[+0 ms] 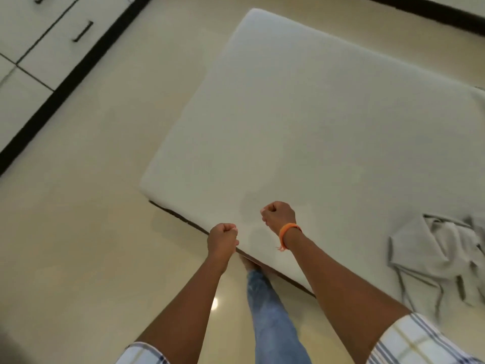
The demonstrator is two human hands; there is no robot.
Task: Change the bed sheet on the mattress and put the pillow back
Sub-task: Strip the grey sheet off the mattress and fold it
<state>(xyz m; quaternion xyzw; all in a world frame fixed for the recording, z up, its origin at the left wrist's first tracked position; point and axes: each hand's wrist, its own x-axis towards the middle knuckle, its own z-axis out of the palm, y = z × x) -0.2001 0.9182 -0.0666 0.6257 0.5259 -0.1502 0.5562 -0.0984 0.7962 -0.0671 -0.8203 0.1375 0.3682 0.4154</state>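
Observation:
A white mattress (301, 122) lies flat on the floor, its top smooth and pale. My left hand (222, 240) is a closed fist over the mattress's near edge, and no cloth shows in it. My right hand (278, 216), with an orange band on its wrist, is also a fist, just above the mattress top near that same edge, and nothing is visible in its grip. A crumpled grey sheet (435, 256) with darker trim lies bunched on the mattress at the right. No pillow is in view.
Glossy beige floor tiles (86, 232) surround the mattress. White cabinets with dark handles (52, 35) on a black plinth stand at the far left. A black skirting (433, 11) runs along the far wall. My jeans leg (270, 319) stands against the mattress's near edge.

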